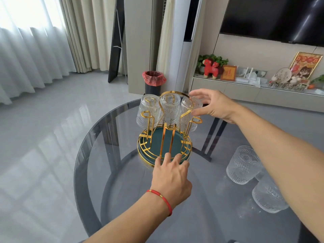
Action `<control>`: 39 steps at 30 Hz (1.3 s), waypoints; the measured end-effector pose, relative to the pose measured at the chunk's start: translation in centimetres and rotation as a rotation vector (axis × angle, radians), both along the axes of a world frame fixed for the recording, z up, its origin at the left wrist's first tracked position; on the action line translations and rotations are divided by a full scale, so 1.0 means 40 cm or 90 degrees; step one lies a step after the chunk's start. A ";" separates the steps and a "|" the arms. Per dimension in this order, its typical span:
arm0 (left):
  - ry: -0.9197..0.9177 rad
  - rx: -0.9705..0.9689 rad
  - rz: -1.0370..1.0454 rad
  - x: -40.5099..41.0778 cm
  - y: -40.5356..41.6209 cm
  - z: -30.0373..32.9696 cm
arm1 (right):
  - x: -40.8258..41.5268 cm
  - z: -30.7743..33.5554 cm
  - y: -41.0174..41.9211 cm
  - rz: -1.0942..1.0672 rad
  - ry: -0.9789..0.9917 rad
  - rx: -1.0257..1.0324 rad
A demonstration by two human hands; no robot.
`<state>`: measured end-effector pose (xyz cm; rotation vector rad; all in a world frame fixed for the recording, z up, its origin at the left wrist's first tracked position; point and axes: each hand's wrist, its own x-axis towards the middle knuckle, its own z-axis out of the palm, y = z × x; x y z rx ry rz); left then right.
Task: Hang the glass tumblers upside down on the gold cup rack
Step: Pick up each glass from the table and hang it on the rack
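The gold cup rack stands on its green round tray in the middle of the glass table. Three ribbed glass tumblers hang upside down on it: left, middle and right. My right hand reaches in from the right, its fingertips and thumb around a further tumbler at the rack's back right. My left hand rests its spread fingertips on the tray's near rim. Two loose tumblers lie on the table at the right, under my right forearm.
The round glass table has its edge close on the left and at the back. Beyond it stand a bin with a red liner, curtains at the left, and a low TV shelf with ornaments.
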<state>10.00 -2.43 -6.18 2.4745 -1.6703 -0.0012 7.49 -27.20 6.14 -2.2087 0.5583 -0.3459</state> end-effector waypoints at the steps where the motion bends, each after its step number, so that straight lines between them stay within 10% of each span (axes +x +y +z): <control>1: 0.003 -0.003 0.000 0.000 0.000 0.001 | 0.004 -0.006 0.001 0.008 0.007 -0.003; 17: 0.015 -0.104 0.012 -0.012 -0.006 0.016 | -0.184 -0.063 0.113 -0.115 0.042 -0.189; 26: 0.212 -0.278 -0.096 -0.050 0.002 0.041 | -0.424 -0.168 0.178 -0.240 0.431 -0.372; 39: 0.257 -0.286 -0.070 -0.110 0.043 0.024 | -0.424 -0.181 0.254 -0.126 0.119 -0.313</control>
